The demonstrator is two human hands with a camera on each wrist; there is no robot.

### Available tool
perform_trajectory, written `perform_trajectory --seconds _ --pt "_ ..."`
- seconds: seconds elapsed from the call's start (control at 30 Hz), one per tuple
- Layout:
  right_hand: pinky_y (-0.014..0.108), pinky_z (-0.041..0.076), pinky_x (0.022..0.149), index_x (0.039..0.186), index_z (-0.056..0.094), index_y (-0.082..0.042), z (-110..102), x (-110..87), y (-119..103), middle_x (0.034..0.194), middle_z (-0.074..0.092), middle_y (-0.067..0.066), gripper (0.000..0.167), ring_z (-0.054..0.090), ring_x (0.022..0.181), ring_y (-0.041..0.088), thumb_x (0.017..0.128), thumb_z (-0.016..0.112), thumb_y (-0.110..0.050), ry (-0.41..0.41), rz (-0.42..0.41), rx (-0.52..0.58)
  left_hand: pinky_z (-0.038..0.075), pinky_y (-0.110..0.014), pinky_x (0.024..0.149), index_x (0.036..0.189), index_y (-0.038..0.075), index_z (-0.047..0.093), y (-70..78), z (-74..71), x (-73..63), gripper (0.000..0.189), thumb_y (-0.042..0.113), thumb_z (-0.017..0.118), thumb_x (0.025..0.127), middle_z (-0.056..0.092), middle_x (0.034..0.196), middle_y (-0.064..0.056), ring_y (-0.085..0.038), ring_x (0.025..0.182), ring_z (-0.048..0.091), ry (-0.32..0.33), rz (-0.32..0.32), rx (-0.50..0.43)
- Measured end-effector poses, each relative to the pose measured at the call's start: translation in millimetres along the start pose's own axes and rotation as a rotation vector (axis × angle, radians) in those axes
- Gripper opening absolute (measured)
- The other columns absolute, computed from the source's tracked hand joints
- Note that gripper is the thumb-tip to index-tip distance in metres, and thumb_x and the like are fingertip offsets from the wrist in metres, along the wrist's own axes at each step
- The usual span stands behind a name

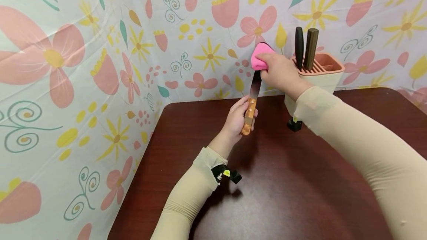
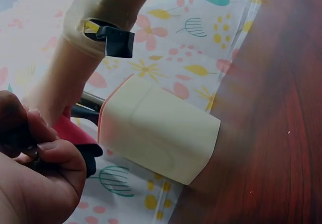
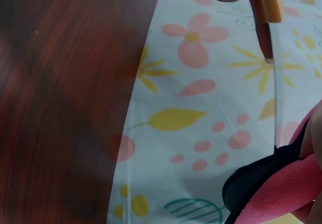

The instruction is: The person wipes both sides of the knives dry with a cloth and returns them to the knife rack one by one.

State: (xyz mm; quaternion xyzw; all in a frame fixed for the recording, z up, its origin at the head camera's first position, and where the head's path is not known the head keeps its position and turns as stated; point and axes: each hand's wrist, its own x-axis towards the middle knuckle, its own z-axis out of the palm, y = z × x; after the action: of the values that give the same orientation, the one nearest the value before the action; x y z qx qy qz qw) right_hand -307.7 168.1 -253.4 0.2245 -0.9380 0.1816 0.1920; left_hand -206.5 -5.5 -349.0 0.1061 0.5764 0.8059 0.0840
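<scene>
My left hand [image 1: 231,123] grips a knife [image 1: 248,117] by its orange-brown wooden handle, blade pointing up and away from me. Around the upper part of the blade [image 1: 255,84], my right hand [image 1: 281,72] pinches a folded cloth [image 1: 261,55], bright pink with a dark underside. The blade's tip is hidden inside the cloth. In the right wrist view the thin blade edge [image 3: 275,98] runs from the handle [image 3: 271,2] down into the cloth [image 3: 282,194]. The left wrist view shows the left fingers [image 2: 63,156] curled round the dark, shaded handle.
A cream knife holder [image 1: 313,84] with an orange slotted top stands at the back of the dark wooden table [image 1: 283,188], close by my right forearm. One black-handled knife [image 1: 298,45] and one brown-handled knife [image 1: 311,47] stand in it. Flower-printed sheeting [image 1: 200,21] borders the table.
</scene>
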Motion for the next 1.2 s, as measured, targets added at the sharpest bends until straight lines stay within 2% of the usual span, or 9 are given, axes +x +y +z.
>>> perform_trajectory --seconds 0.2,0.43,0.5,0.63,0.73,0.87,1.07,1.2 --pt "0.057 0.053 0.085 0.142 0.061 -0.013 7 -5.5 -3 0.133 0.069 0.017 0.057 0.064 0.100 0.036 0.087 0.051 -0.010 -0.038 -0.030 -0.002 0.043 -0.022 0.042 0.157 0.010 0.039 1.5 0.8 -0.4 0.047 0.019 0.032 0.112 0.056 0.077 -0.003 -0.012 0.052 0.045 -0.004 0.016 0.029" --pt "0.056 0.053 0.082 0.138 0.065 -0.015 6 -19.8 -5 0.128 0.072 0.013 0.059 0.067 0.102 0.037 0.081 0.051 -0.006 -0.070 -0.080 -0.003 0.042 -0.022 0.041 0.156 0.010 0.041 2.0 2.1 0.6 0.046 0.019 0.032 0.112 0.055 0.077 -0.004 -0.012 0.051 0.044 0.017 0.017 0.023" --pt "0.054 0.053 0.078 0.134 0.067 -0.016 6 -24.2 -6 0.118 0.075 0.012 0.057 0.066 0.096 0.036 0.080 0.051 -0.006 -0.080 -0.104 -0.013 0.043 -0.022 0.041 0.157 0.010 0.040 1.7 2.4 0.6 0.046 0.019 0.033 0.112 0.055 0.077 -0.004 -0.012 0.052 0.045 0.030 0.004 0.027" --pt "0.052 0.052 0.073 0.130 0.069 -0.018 6 -33.0 -9 0.112 0.076 0.008 0.054 0.064 0.089 0.032 0.080 0.052 -0.005 -0.090 -0.141 -0.032 0.043 -0.023 0.042 0.159 0.010 0.037 0.7 2.2 0.4 0.048 0.019 0.033 0.112 0.056 0.076 -0.003 -0.013 0.053 0.045 0.044 -0.013 0.037" --pt "0.054 0.055 0.078 0.131 0.069 -0.017 7 -39.9 -13 0.120 0.075 0.008 0.053 0.068 0.094 0.033 0.081 0.054 -0.005 -0.090 -0.159 -0.034 0.044 -0.023 0.042 0.158 0.010 0.039 0.5 1.2 0.5 0.047 0.020 0.033 0.112 0.056 0.076 -0.003 -0.013 0.053 0.045 0.045 -0.006 0.043" --pt "0.057 0.057 0.084 0.130 0.070 -0.013 9 -49.9 -21 0.124 0.075 0.009 0.048 0.071 0.103 0.035 0.083 0.059 -0.007 -0.075 -0.214 -0.047 0.043 -0.022 0.042 0.156 0.011 0.042 1.7 -0.5 0.1 0.046 0.020 0.033 0.113 0.055 0.077 -0.003 -0.012 0.053 0.045 0.051 0.003 0.042" --pt "0.056 0.060 0.082 0.125 0.072 -0.011 12 -66.7 -32 0.121 0.076 0.008 0.044 0.072 0.104 0.032 0.082 0.064 -0.005 -0.019 -0.297 -0.034 0.044 -0.023 0.042 0.152 0.011 0.048 3.1 -3.4 1.0 0.044 0.022 0.033 0.113 0.054 0.078 -0.003 -0.013 0.054 0.045 0.044 0.029 0.048" --pt "0.054 0.060 0.087 0.125 0.072 -0.008 12 -78.6 -38 0.121 0.075 0.009 0.042 0.071 0.111 0.029 0.083 0.066 -0.005 0.006 -0.348 -0.017 0.044 -0.024 0.042 0.149 0.011 0.052 4.1 -5.3 0.9 0.043 0.024 0.034 0.112 0.055 0.080 -0.004 -0.013 0.053 0.046 0.046 0.056 0.067"
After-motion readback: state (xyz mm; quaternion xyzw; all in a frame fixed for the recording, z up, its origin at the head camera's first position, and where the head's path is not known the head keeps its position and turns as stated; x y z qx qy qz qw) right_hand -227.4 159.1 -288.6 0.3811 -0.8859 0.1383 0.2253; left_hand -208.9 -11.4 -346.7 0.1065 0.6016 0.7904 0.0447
